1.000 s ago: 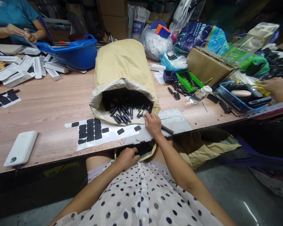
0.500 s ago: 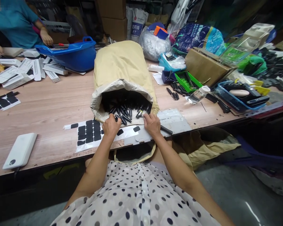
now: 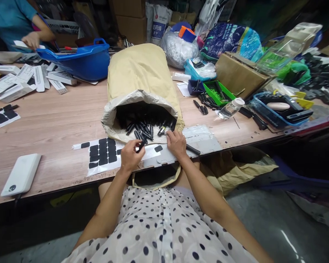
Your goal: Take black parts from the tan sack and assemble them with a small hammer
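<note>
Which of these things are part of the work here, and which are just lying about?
Seemingly in use:
- hammer, in the right hand
- black piece, in the left hand
- tan sack holding similar pieces

Apparently just lying about:
- white device
- clear bottle
- cardboard box

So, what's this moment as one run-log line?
left hand: holds black piece | right hand: grips hammer-like tool | sack: mouth open, black pieces inside | white sheet: bears black patches
</note>
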The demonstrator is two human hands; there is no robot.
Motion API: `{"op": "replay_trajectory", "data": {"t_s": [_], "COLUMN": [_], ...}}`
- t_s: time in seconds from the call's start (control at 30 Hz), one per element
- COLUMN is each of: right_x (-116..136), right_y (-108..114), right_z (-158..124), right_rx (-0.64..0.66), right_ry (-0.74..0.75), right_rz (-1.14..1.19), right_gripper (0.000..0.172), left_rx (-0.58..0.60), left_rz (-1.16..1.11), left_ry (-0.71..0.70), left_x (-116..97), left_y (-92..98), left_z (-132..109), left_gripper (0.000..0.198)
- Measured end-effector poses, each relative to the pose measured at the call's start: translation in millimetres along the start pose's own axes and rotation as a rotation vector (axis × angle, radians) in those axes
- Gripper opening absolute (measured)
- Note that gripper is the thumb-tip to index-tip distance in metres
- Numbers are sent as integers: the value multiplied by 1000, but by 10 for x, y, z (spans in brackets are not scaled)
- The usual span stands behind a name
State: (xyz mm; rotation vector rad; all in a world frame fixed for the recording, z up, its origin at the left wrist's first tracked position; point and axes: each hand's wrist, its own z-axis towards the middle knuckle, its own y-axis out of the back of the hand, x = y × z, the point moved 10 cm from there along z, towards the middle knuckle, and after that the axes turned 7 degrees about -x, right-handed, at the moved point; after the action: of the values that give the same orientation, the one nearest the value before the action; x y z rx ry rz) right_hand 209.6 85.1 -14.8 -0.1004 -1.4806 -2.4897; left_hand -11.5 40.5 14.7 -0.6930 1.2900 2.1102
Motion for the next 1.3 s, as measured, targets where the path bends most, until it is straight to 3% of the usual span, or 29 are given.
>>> {"op": "replay_trajectory", "data": {"t_s": [0.07,0.17,0.47,0.67,0.83,1.0,1.3], "right_x": [1,5,-60,42,425,648,752], "right_y": [8,16,10,427,636,626,631], "right_z": [-2,-6,17,-134,-463,-677,-692], "right_rx": [-7,-10,-16,-152,-77,17,24], "right_ry": [-2,3,0,-71,-5,52,126], "right_rz": [0,-9,39,243,523,454,302], "right_gripper": [27,26,26,34,37,38,39], "left_rx": [120,203,225,265,305,336,343], "left_rz": [-33,-23,-146,-221,-225,-235,-225], "left_ry": [-125,-184,-15,81,167,227,243], "left_x": [-152,-192,38,105,152,169,168], "left_y": [-152,-316,-409,-487,-528,-559,-553], "left_z": [-157,-301,-258,-257,-236,-216,-203], "left_gripper": [19,19,15,13,14,16,16]}}
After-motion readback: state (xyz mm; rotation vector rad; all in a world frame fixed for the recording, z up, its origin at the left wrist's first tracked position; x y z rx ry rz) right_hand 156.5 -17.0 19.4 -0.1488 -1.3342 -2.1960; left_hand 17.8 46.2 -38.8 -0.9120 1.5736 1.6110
